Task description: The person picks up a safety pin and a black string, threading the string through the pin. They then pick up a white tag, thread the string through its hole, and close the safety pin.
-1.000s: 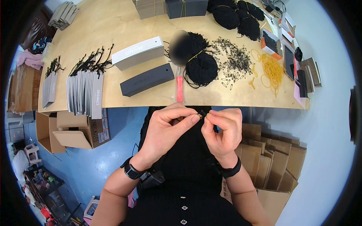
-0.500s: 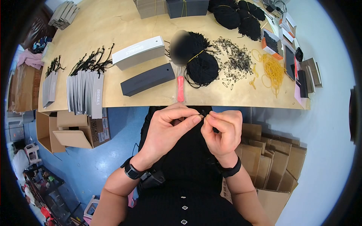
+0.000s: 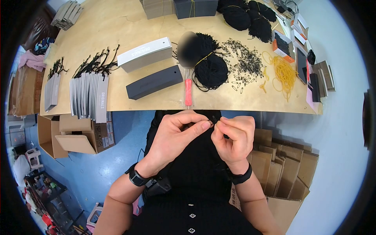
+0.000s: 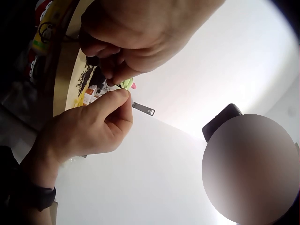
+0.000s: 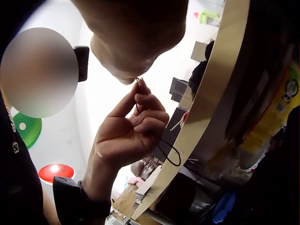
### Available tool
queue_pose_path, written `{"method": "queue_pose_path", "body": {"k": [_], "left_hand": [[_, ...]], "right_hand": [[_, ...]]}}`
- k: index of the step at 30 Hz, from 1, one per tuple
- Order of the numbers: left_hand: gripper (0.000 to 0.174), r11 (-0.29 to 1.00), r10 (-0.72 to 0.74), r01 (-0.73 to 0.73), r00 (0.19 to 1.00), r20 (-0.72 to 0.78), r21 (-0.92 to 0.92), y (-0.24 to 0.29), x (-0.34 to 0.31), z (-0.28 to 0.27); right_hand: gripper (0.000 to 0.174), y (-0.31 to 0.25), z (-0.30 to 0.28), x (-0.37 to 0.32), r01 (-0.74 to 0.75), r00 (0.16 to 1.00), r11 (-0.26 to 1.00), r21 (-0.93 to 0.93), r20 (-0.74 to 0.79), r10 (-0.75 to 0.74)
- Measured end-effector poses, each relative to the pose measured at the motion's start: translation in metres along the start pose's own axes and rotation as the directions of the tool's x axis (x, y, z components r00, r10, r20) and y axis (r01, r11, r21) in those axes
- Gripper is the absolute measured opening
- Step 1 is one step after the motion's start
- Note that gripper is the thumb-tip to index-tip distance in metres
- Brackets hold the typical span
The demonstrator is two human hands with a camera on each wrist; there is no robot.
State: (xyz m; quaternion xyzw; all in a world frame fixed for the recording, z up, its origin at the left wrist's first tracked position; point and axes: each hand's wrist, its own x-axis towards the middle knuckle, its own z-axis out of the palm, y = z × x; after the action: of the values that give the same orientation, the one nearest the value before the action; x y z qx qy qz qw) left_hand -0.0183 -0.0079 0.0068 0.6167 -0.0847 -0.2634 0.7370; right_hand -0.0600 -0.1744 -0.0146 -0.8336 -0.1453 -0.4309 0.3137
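Over the lap, just off the table edge, both hands meet fingertip to fingertip. My left hand pinches a thin black cord between thumb and forefinger; part of it hangs in a loop below the palm in the right wrist view. My right hand pinches at the black cord between thumb and forefinger, its other fingers curled in. A short dark piece of cord shows between the fingertips in the head view. In the left wrist view the right hand faces the left hand, and the fingers cover most of the work.
Ahead on the table lie tied black cord bundles, small black safety pins, yellow rubber bands and a pink-handled tool. Left are grey tags with cords and two tag stacks. Cardboard boxes stand below.
Both hands stay together and shift slightly to the right. The dark cord between the fingertips has turned a little, and the fingertips have adjusted on it.
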Motion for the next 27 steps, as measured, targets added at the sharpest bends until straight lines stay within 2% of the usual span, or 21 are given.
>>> {"method": "queue_pose_path", "body": {"k": [3,6,9,11,21,24,26,27], "left_hand": [[0.016,0.998,-0.021,0.019,0.999,-0.036,-0.065,0.0003,0.0004,0.0014],[0.015,0.997,-0.034,0.032,0.999,-0.03,-0.064,0.0001,0.0003,-0.0005],[0.015,1.0,0.02,-0.021,1.0,-0.018,-0.021,0.0,-0.0004,-0.0015],[0.012,0.998,-0.006,0.006,1.0,-0.002,0.062,0.0045,-0.0014,-0.0023],[0.014,1.0,0.028,-0.028,0.999,-0.033,0.004,-0.0014,0.0003,0.0006],[0.016,0.997,-0.039,0.036,0.998,-0.04,-0.075,-0.001,0.0002,-0.0009],[0.018,0.871,-0.229,0.264,0.964,0.134,-0.414,-0.0035,0.001,-0.0069],[0.018,0.871,-0.229,0.264,0.964,0.133,-0.415,-0.005,0.0013,-0.0068]], "right_hand": [[0.03,0.0005,-0.0007,-0.0002,0.013,1.0,1.0,-0.001,0.014,-0.013],[0.03,-0.0001,-0.0001,-0.0014,0.017,0.999,1.0,-0.003,0.027,-0.016],[0.03,-0.0005,0.0017,-0.0019,0.006,1.0,1.0,-0.008,0.013,-0.006],[0.03,0.0,0.0019,-0.0022,-0.001,1.0,1.0,-0.012,0.001,0.001],[0.027,-0.0034,0.0013,-0.0021,-0.004,1.0,1.0,0.006,0.022,0.004],[0.025,-0.0048,0.0014,-0.0031,-0.016,1.0,1.0,0.017,0.027,0.015],[0.025,-0.0051,0.0019,-0.0032,-0.02,0.999,1.0,0.019,0.03,0.019],[0.025,-0.0053,0.0021,-0.003,-0.019,0.999,1.0,0.024,0.034,0.018]]}}
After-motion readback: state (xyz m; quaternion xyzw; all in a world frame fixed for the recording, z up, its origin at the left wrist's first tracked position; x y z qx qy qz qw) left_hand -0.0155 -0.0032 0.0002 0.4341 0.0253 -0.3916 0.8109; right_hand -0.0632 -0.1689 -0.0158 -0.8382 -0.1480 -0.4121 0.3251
